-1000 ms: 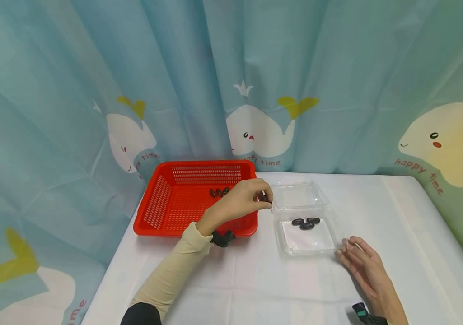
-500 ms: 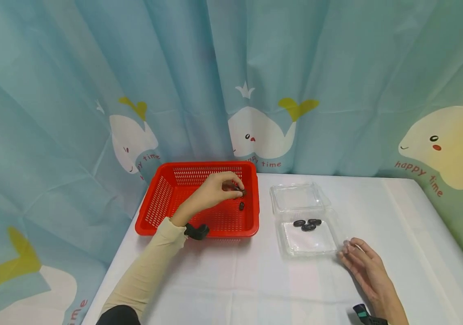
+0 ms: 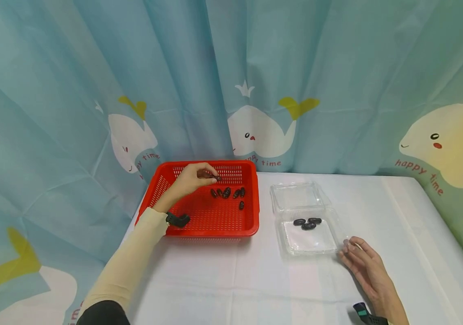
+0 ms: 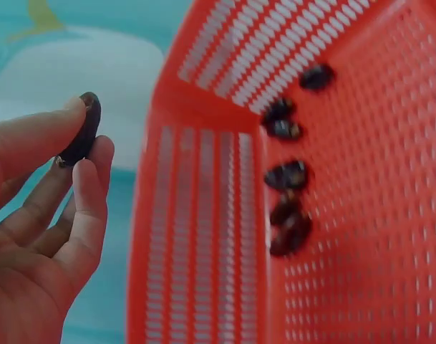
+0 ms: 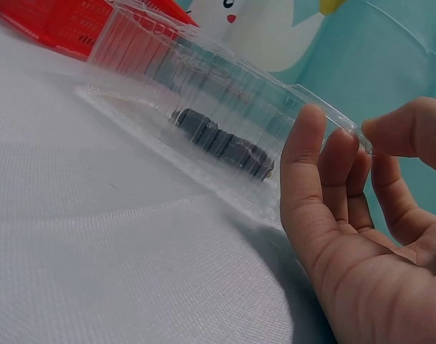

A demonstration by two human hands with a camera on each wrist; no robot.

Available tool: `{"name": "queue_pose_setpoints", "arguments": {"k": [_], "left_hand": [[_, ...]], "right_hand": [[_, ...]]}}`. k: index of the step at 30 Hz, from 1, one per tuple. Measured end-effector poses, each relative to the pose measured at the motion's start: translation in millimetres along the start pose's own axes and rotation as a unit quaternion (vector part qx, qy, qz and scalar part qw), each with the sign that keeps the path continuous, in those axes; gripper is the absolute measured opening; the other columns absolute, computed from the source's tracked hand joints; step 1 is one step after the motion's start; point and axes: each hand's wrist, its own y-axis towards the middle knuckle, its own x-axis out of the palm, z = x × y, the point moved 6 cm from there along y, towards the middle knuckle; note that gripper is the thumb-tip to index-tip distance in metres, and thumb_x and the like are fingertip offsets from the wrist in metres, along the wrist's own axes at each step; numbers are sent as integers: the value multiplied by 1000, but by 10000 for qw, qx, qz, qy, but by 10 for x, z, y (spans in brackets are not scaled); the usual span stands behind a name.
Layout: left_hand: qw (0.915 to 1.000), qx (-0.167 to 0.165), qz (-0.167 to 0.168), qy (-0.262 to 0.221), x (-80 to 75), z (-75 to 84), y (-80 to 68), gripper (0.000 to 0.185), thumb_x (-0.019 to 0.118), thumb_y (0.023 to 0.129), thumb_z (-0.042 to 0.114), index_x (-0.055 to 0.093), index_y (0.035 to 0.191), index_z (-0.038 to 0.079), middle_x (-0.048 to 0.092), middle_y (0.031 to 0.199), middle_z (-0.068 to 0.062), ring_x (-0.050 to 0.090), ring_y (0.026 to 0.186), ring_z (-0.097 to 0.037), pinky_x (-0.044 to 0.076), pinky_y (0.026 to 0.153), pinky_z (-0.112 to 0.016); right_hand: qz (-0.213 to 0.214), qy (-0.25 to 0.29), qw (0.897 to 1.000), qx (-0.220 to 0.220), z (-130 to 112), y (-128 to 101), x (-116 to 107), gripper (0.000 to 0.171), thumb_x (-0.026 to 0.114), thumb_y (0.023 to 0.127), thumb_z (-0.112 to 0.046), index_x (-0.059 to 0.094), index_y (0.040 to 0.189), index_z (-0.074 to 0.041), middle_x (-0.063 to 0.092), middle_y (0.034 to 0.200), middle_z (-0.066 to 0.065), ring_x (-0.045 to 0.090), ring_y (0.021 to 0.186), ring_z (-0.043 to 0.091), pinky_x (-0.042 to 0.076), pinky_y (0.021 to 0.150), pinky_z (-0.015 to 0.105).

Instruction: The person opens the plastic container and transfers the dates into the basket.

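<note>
Whale-printed blue curtains close off the back of a white-covered desk (image 3: 231, 280), on which one red basket (image 3: 162, 189) and one clear clamshell box (image 3: 329, 246) are set side by side; five dark dates (image 3: 226, 193) can be counted on the basket floor and three (image 3: 306, 223) in the box. One further date (image 4: 81, 130) is pinched between thumb and fingertips of the left hand (image 3: 192, 177) above the basket's back corner, seemingly lifted for carrying; the right hand (image 3: 363, 264) is kept relaxed and holding nothing, fingertips touching the box's near corner, probably to steady it.
</note>
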Motion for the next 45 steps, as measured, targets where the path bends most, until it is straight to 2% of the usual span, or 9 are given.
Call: {"name": "queue_pose_setpoints", "arguments": {"k": [7, 12, 14, 19, 28, 32, 37, 41, 45], "left_hand": [[9984, -363, 64, 441, -218, -249, 96, 19, 75, 96, 9, 70, 114, 5, 68, 124, -15, 69, 111, -30, 59, 96, -52], [9951, -554, -66, 819, -290, -378, 143, 19, 75, 95, 7, 70, 113, 3, 68, 121, -18, 66, 107, -32, 56, 98, -57], [9925, -612, -136, 1047, -297, -433, 157, 19, 75, 95, 7, 70, 113, 3, 68, 119, -18, 65, 106, -32, 56, 96, -53], [9878, -628, -383, 1374, -251, -573, 194, 18, 74, 96, 7, 69, 112, 2, 69, 117, -19, 66, 105, -31, 58, 95, -44], [9818, -873, -617, 1568, -154, -769, 227, 15, 72, 94, -2, 67, 107, -3, 68, 110, -21, 65, 101, -31, 60, 91, -40], [9785, -888, -689, 1730, -130, -829, 242, 13, 73, 92, -5, 68, 104, -4, 68, 103, -19, 64, 95, -28, 59, 87, -39], [9694, -759, -834, 2179, -92, -892, 261, 12, 75, 91, -2, 70, 102, -2, 70, 98, -17, 64, 90, -26, 56, 84, -38], [9636, -825, -884, 2386, -54, -936, 257, 12, 75, 92, 0, 70, 103, 0, 69, 98, -14, 62, 89, -25, 54, 83, -37], [9602, -868, -859, 2513, -15, -933, 240, 13, 75, 91, -1, 70, 104, 0, 70, 100, -16, 63, 91, -26, 55, 85, -39]], "right_hand": [[13, -37, 10000, -37, -30, 12, 7, 20, 54, 108, -10, 64, 115, -25, 62, 107, -10, 69, 98, 3, 59, 96, 23], [28, -100, 9999, -56, -24, 9, 10, 20, 54, 108, -10, 64, 114, -25, 62, 107, -10, 68, 99, 3, 59, 96, 23], [61, -155, 9999, -31, -11, 8, 8, 20, 54, 108, -10, 64, 114, -26, 62, 108, -11, 68, 99, 3, 59, 96, 23], [89, -267, 9996, -45, 3, 7, 3, 19, 55, 108, -11, 65, 114, -26, 61, 108, -11, 68, 99, 3, 59, 95, 23], [41, -296, 9995, -128, -1, 13, 15, 19, 54, 108, -11, 64, 113, -26, 61, 109, -11, 68, 100, 3, 59, 96, 23], [38, -296, 9995, -110, 2, 19, 19, 18, 54, 108, -11, 64, 114, -26, 61, 109, -11, 68, 100, 3, 59, 96, 23], [28, -179, 9998, -31, 20, 14, 17, 19, 54, 108, -11, 64, 112, -25, 63, 107, -11, 69, 100, 4, 59, 96, 23], [36, -105, 9999, 1, 22, -1, 17, 19, 54, 108, -10, 64, 113, -25, 64, 107, -10, 69, 99, 4, 59, 96, 23], [36, -156, 9999, -8, -2, -3, 7, 19, 54, 108, -11, 60, 119, -25, 63, 108, -11, 69, 99, 4, 59, 96, 24]]}}
